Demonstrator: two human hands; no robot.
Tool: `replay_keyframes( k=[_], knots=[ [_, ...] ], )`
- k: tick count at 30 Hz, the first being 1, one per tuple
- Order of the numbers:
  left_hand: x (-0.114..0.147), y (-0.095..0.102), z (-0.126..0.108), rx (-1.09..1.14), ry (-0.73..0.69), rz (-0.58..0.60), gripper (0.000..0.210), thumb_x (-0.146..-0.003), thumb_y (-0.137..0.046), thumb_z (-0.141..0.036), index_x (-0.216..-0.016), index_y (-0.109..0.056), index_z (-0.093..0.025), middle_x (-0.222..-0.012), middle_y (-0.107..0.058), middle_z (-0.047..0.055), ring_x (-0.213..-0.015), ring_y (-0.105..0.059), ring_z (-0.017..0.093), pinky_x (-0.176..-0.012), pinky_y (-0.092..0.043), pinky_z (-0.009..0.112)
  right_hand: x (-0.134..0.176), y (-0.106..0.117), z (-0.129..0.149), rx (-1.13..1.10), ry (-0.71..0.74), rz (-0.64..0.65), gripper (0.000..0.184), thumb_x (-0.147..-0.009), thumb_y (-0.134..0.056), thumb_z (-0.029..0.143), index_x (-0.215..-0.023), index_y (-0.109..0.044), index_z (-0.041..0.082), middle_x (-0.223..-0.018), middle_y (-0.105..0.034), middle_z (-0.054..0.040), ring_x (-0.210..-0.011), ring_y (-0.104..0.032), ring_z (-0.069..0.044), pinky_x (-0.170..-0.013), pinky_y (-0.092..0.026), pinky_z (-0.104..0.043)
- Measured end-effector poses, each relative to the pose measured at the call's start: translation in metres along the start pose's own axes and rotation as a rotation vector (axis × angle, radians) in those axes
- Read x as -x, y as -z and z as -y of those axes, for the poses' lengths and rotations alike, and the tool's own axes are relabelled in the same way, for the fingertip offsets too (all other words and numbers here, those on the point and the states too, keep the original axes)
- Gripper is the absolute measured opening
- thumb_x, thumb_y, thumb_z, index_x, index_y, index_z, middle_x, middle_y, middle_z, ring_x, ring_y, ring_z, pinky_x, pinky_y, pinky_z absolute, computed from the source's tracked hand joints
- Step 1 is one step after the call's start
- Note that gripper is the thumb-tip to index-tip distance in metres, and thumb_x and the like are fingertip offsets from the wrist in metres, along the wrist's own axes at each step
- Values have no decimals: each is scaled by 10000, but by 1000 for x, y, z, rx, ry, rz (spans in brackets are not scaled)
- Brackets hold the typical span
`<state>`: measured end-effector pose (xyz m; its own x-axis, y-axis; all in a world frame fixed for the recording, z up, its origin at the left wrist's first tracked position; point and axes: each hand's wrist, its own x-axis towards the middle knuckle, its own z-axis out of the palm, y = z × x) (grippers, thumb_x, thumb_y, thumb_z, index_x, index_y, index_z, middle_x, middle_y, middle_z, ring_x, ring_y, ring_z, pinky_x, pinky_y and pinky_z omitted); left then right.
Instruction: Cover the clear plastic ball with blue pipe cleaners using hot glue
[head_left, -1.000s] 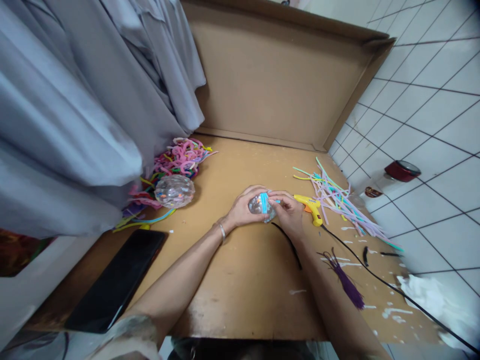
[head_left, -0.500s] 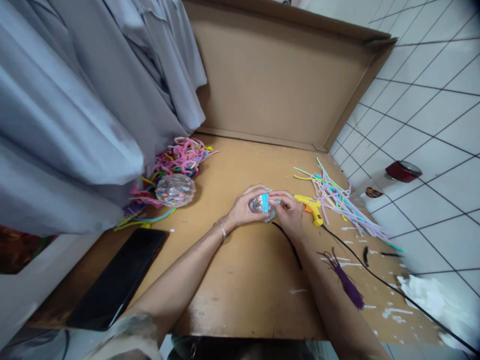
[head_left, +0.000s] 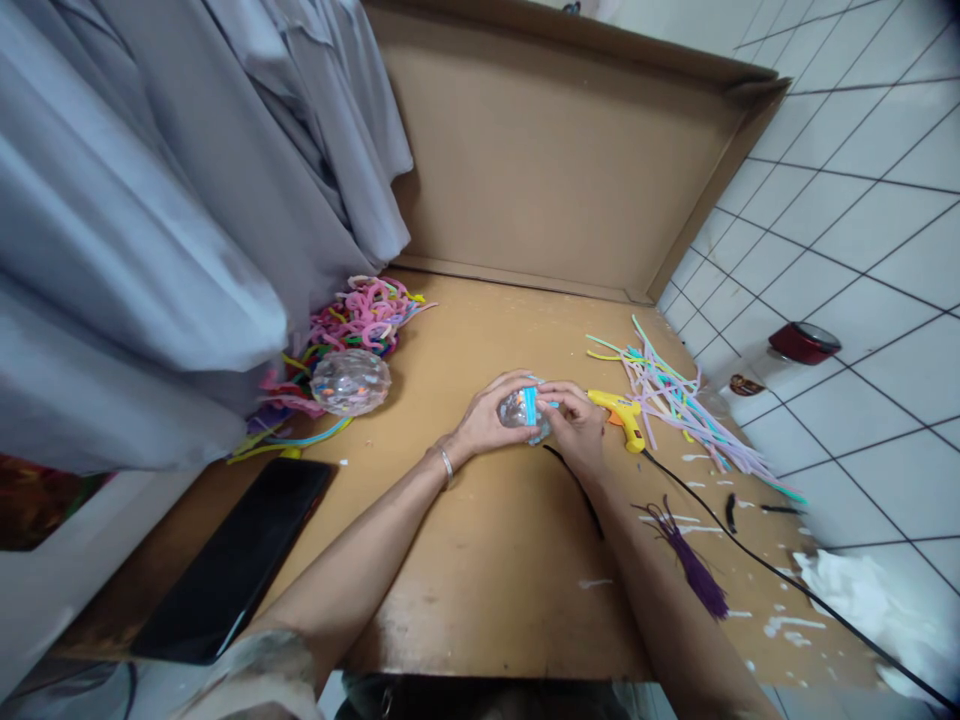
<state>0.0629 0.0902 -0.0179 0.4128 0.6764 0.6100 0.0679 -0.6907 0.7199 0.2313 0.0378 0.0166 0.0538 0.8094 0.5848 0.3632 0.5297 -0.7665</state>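
Slender, pastel stems (head_left: 660, 390) littered the smooth tan worktop (head_left: 465, 560). Over it, the left hand (head_left: 484, 415) gripped a glossy, clear, rounded ball (head_left: 513, 408); the right hand's (head_left: 579, 425) fingers (head_left: 562, 388) pinched at its blue strips (head_left: 530, 405).

Most of the outer sides of the clear round plastic ball (head_left: 516, 410) are lost to me behind the left hand (head_left: 484, 415) and right hand (head_left: 579, 428); what the right fingertips pinch is too small to tell. That hand also covers the nozzle of the yellow plastic glue gun (head_left: 621, 412). A grey cloth drape (head_left: 187, 200) hides part of the pink fuzzy-stem heap (head_left: 367, 318). The thin black cord (head_left: 780, 571) runs out of sight, near right.
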Motion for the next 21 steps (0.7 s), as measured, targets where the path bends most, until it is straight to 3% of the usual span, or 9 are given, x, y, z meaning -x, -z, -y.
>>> replay_keyframes(
  k=[21],
  knots=[
    [2,1,1,10,-19,9,574,-731,-795,-482,-1222,-645,-225,-1388,-566,154,-1326,-538,306,-1085,-450,516,1,0,0,-1,35,-6,97,-854,-667,300,-848,-761,276,-958,-723,-37,-954,-666,-195,-883,-518,-361]
  ],
)
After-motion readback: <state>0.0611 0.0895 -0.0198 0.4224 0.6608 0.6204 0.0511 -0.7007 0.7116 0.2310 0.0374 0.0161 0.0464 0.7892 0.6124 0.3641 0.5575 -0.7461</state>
